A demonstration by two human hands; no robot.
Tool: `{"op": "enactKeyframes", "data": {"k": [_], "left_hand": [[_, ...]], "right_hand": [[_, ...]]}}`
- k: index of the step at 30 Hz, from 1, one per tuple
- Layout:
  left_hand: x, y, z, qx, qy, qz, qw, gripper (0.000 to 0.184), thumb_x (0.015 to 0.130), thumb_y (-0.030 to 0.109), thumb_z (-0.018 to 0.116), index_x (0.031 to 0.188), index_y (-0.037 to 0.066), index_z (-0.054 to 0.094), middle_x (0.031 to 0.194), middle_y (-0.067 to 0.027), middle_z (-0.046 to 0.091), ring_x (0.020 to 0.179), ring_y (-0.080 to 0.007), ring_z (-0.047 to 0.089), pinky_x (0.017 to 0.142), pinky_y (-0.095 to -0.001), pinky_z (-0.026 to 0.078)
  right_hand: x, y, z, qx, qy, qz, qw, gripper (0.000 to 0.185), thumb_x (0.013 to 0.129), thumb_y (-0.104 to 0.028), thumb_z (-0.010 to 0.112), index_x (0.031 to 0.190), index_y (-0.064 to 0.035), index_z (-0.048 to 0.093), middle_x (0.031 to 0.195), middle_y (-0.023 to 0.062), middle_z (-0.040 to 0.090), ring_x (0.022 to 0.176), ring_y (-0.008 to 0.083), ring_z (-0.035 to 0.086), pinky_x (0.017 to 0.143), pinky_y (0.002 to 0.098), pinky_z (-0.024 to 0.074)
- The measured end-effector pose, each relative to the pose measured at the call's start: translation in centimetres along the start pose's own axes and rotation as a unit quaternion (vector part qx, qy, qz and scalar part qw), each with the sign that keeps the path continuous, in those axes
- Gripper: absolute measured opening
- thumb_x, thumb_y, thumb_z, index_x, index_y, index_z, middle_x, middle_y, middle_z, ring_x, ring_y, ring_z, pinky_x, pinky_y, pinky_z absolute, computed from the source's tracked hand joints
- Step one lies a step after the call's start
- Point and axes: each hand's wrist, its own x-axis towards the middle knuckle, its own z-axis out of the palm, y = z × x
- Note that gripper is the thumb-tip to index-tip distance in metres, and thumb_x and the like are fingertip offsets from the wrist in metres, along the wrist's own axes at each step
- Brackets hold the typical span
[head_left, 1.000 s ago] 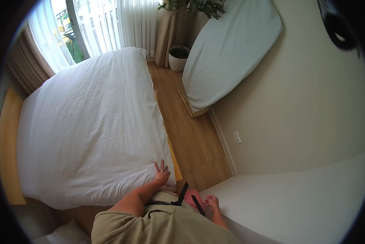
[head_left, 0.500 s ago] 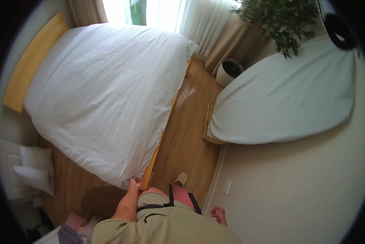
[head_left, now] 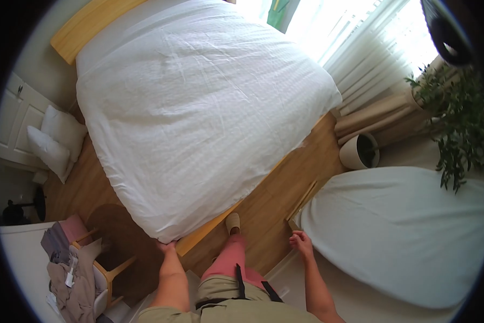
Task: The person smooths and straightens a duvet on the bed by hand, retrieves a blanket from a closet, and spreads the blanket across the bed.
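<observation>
A white cover (head_left: 199,102) lies over the bed, with light wrinkles, and hangs down at its near corner. My left hand (head_left: 167,246) is at that corner, its fingers partly hidden under the edge of the cover beside the wooden bed frame (head_left: 207,229). Out to the right, my right hand (head_left: 301,241) hangs in the air with its fingers loosely curled, near the lower end of a pale-covered board (head_left: 398,226). Whether anything small lies within its fingers is too small to tell.
Pillows (head_left: 56,137) lean by a white door at left. A chair with clothes (head_left: 75,280) stands at lower left beside a round brown rug (head_left: 118,237). A potted plant (head_left: 357,152) and curtains (head_left: 382,116) are at right. My slippered foot (head_left: 232,222) is on the wooden floor.
The view has turned, and the bed's near corner now shows beside my left hand. That hand went from lying spread on the cover to the corner's edge. My right hand has moved outward from my body.
</observation>
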Motion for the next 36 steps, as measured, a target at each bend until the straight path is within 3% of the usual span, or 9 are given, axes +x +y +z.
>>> {"op": "enactKeyframes", "data": {"k": [2, 6, 11, 16, 21, 24, 26, 29, 36], "left_hand": [[3.7, -3.3, -1.1, -0.513, -0.113, -0.409, 0.746, 0.05, 0.077, 0.046, 0.048, 0.117, 0.016, 0.051, 0.126, -0.0058, 0.046, 0.118, -0.0292, 0.039, 0.094, -0.0508, 0.035], [0.5, -1.1, -5.3, -0.52, -0.086, -0.459, 0.715, 0.042, 0.076, 0.039, 0.05, 0.112, 0.018, 0.055, 0.121, -0.004, 0.051, 0.114, -0.0269, 0.044, 0.096, -0.0472, 0.034], [-4.9, 8.6, -13.6, -0.522, -0.003, -0.322, 0.79, 0.04, 0.078, 0.037, 0.046, 0.11, 0.014, 0.057, 0.12, -0.0056, 0.052, 0.115, -0.0279, 0.043, 0.097, -0.0501, 0.031], [-8.3, 17.9, -19.7, -0.612, -0.013, -0.145, 0.777, 0.034, 0.08, 0.026, 0.053, 0.108, 0.008, 0.058, 0.115, -0.0084, 0.056, 0.11, -0.0276, 0.048, 0.096, -0.0454, 0.035], [-7.5, 19.8, -20.6, -0.713, -0.017, -0.088, 0.696, 0.033, 0.081, 0.021, 0.056, 0.109, 0.005, 0.056, 0.116, -0.0108, 0.054, 0.111, -0.0275, 0.047, 0.097, -0.0459, 0.034], [-3.5, 13.4, -18.1, -0.768, 0.006, -0.054, 0.638, 0.034, 0.078, 0.017, 0.06, 0.109, 0.002, 0.055, 0.111, -0.012, 0.056, 0.104, -0.028, 0.051, 0.093, -0.0412, 0.04], [-1.0, 7.6, -16.7, -0.339, 0.196, 0.116, 0.913, 0.033, 0.078, 0.02, 0.057, 0.105, 0.003, 0.056, 0.108, -0.0105, 0.057, 0.102, -0.0271, 0.052, 0.088, -0.0415, 0.042], [-4.4, 13.1, -19.2, -0.641, 0.163, -0.204, 0.722, 0.034, 0.08, 0.026, 0.05, 0.105, 0.004, 0.056, 0.107, -0.011, 0.057, 0.102, -0.0265, 0.052, 0.085, -0.0428, 0.044], [-16.2, 13.5, -25.7, -0.42, 0.222, 0.02, 0.879, 0.041, 0.086, 0.029, 0.034, 0.107, 0.0, 0.054, 0.106, -0.0127, 0.056, 0.096, -0.0256, 0.056, 0.081, -0.036, 0.047]], "right_hand": [[1.0, -2.2, 3.1, 0.005, -0.086, 0.059, 0.995, 0.02, 0.085, -0.016, 0.056, 0.101, -0.005, 0.055, 0.079, 0.0065, 0.06, 0.067, 0.0136, 0.059, 0.058, 0.0243, 0.0487], [4.7, -3.2, 9.3, -0.026, -0.246, 0.14, 0.959, 0.033, 0.084, -0.024, 0.059, 0.11, -0.0058, 0.049, 0.087, 0.0083, 0.059, 0.073, 0.0168, 0.059, 0.063, 0.0294, 0.0486], [10.4, -7.6, 17.1, 0.199, -0.194, 0.28, 0.919, 0.093, 0.067, -0.061, 0.061, 0.134, -0.0098, 0.023, 0.121, 0.0167, 0.044, 0.108, 0.0306, 0.045, 0.09, 0.0469, 0.0389], [21.3, -19.5, 17.0, 0.434, -0.253, -0.033, 0.864, 0.097, 0.061, -0.074, 0.053, 0.134, -0.0139, 0.029, 0.137, 0.002, 0.03, 0.123, 0.0259, 0.03, 0.101, 0.0446, 0.0283], [35.3, -35.7, 6.3, 0.432, -0.451, -0.061, 0.779, 0.04, 0.086, -0.031, 0.05, 0.112, -0.0003, 0.053, 0.112, 0.0103, 0.057, 0.105, 0.0267, 0.052, 0.092, 0.0385, 0.0409], [32.9, -46.9, 3.7, 0.312, -0.345, -0.188, 0.865, 0.029, 0.083, -0.016, 0.045, 0.102, 0.0011, 0.058, 0.099, 0.0156, 0.062, 0.09, 0.0274, 0.06, 0.084, 0.039, 0.0477], [29.5, -51.2, 2.0, 0.148, -0.265, -0.403, 0.863, 0.028, 0.082, -0.014, 0.044, 0.101, 0.0029, 0.058, 0.098, 0.0176, 0.061, 0.09, 0.0278, 0.06, 0.085, 0.0395, 0.0474], [29.3, -55.8, -1.1, 0.219, -0.344, -0.249, 0.878, 0.029, 0.083, -0.014, 0.043, 0.1, 0.0042, 0.057, 0.099, 0.0177, 0.061, 0.091, 0.0277, 0.06, 0.085, 0.0395, 0.0474], [23.8, -51.5, -3.5, 0.237, -0.247, -0.257, 0.904, 0.03, 0.083, -0.017, 0.043, 0.101, 0.0018, 0.058, 0.097, 0.0141, 0.061, 0.091, 0.0244, 0.059, 0.083, 0.0368, 0.0467]]}}
